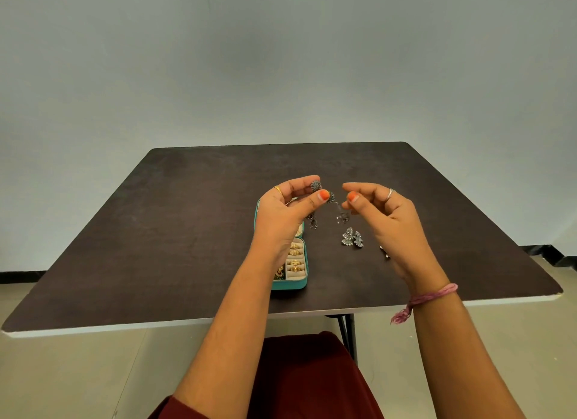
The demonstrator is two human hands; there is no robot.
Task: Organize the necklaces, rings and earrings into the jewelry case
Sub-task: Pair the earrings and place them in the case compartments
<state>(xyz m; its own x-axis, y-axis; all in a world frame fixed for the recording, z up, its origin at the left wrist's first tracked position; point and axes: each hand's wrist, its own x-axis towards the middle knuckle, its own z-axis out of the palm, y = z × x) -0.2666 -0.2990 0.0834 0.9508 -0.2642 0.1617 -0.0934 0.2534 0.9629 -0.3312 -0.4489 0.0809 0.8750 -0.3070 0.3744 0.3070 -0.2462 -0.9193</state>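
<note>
Risk of a drop: left hand pinching dangling earrings above jewelry case; right hand half-curled, holding nothing certain. Could tangle or fall beside loose earrings mid-table.

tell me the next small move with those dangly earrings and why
Probably lower the left hand toward the open teal jewelry case just below it and set the silver dangling earrings inside. The left grip pinches them by their tops, the right hand only steadies a drop, gold rings already fill the slots, and another silver pair waits on the table.
</note>
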